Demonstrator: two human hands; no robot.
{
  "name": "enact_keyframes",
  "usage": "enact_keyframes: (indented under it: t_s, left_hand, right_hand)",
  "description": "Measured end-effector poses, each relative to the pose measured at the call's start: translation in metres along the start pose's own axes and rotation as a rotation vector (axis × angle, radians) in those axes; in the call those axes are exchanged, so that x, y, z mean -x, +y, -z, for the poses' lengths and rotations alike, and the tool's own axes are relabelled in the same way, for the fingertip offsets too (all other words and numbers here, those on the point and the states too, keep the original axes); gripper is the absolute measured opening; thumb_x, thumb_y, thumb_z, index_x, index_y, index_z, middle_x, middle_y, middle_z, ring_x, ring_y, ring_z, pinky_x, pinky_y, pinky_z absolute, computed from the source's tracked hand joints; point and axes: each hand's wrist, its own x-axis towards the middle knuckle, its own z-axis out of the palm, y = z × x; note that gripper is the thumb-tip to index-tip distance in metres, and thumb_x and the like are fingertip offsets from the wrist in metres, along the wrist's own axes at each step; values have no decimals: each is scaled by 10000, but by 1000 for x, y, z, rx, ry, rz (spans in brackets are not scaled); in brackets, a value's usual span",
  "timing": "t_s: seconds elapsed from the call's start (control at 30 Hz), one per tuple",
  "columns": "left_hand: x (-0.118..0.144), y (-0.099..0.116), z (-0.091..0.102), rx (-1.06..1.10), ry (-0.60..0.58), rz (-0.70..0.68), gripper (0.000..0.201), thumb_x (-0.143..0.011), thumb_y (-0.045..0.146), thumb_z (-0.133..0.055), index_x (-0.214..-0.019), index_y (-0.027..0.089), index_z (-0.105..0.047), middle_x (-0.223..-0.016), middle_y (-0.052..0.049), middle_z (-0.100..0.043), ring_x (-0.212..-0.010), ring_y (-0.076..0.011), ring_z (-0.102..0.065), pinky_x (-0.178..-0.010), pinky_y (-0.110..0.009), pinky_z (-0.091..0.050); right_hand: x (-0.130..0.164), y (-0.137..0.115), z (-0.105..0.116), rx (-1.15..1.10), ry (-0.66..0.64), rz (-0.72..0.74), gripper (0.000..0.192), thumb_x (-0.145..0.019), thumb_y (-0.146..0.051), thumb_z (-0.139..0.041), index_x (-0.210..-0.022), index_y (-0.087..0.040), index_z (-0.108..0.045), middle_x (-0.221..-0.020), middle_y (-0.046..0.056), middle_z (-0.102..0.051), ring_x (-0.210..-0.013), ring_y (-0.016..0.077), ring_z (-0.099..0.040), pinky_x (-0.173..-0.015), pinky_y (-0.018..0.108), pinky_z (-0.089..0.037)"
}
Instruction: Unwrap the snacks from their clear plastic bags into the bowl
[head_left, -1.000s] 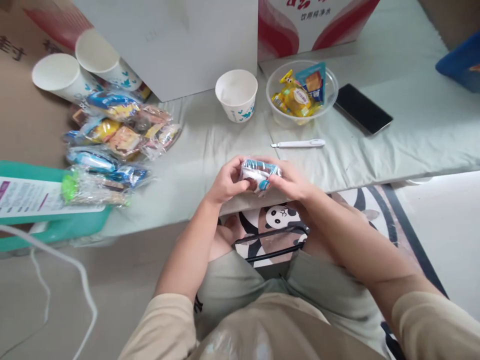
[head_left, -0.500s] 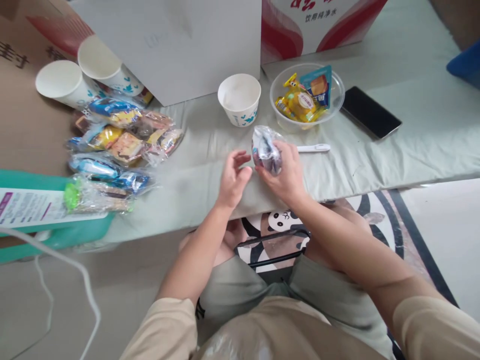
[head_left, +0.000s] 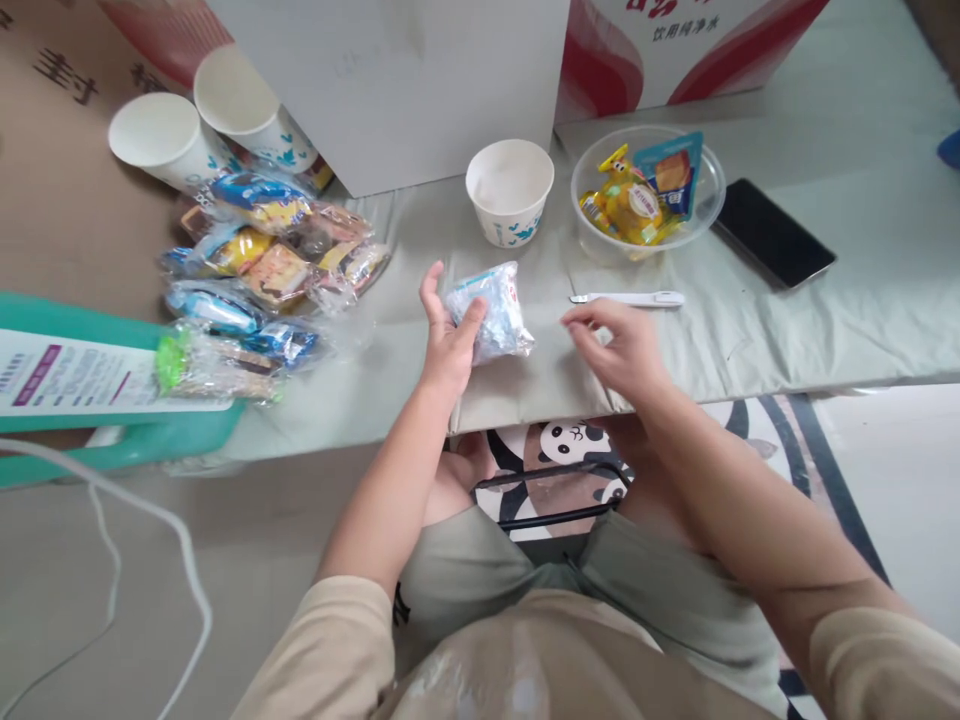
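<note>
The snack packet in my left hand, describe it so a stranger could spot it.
On the pale green mat, just below the upright paper cup, the left hand holds a snack packet. It alone is off the pile, crinkly clear-and-blue.

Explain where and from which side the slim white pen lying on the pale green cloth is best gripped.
Grip the slim white pen across the middle of its barrel, coming down from above. It lies flat and lengthwise left to right on the pale green cloth, so its long sides are free for thumb and finger. The right hand hovers just in front of it, empty; the clear plastic bowl stands behind, apart.
</note>
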Motion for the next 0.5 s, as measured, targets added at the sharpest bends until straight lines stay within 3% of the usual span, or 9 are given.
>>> enact_keyframes:
  t_s: [0.07,0.17,0.27,0.37,0.43,0.5]
  left_hand:
    - [0,-1,4,-24,0,-16,671,-814,678,-701,-1369,411,-435,-1068,-26,-612,-959,-199,-685,-877,-388,-570]
    - [-2,-2,9,-67,-101,-11,540,-839,668,-677,-1262,375,-515,-1098,-29,-579,-967,-188,-660,-865,-353,-564]
    - [-6,-7,13,-142,-218,-85,638,-792,647,-743,-1304,379,-474,-1209,-41,-556,-1058,-197,-639,-908,-345,-547]
    - [-6,-13,11,-299,-216,-229,694,-793,629,-752,-1338,353,-422,-1281,-62,-527,-1142,-215,-606,-980,-374,-516]
    - [-4,-16,7,-419,-165,-293,680,-806,592,-758,-1321,321,-407,-1282,-71,-516,-1150,-219,-589,-1000,-390,-500]
    - [-1,-17,3,-515,-137,-324,648,-815,553,-766,-1286,302,-398,-1259,-66,-517,-1124,-214,-586,-993,-394,-495]
  right_hand:
    - [-2,14,12,250,102,-75,273,-914,-264,-519,-1078,-196,-727,-1071,138,-724,-1055,301,-656,-957,476,-495]
    - [-1,33,24,488,101,-187,375,-887,-268,-547,-1230,-186,-673,-1329,180,-647,-1261,370,-557,-1058,568,-399]
    - [2,44,32,539,93,-279,278,-903,-315,-544,-1110,-196,-687,-1302,173,-663,-1252,388,-543,-1065,618,-344]
    - [5,36,33,388,150,-301,221,-931,-369,-525,-991,-203,-658,-1053,146,-714,-1046,329,-624,-948,529,-441]
    - [8,21,25,106,134,-308,242,-960,-430,-509,-972,-216,-620,-862,87,-692,-804,242,-634,-774,407,-494]
    - [11,2,11,-260,19,-314,297,-983,-505,-485,-977,-227,-588,-761,26,-651,-606,159,-563,-610,308,-465]
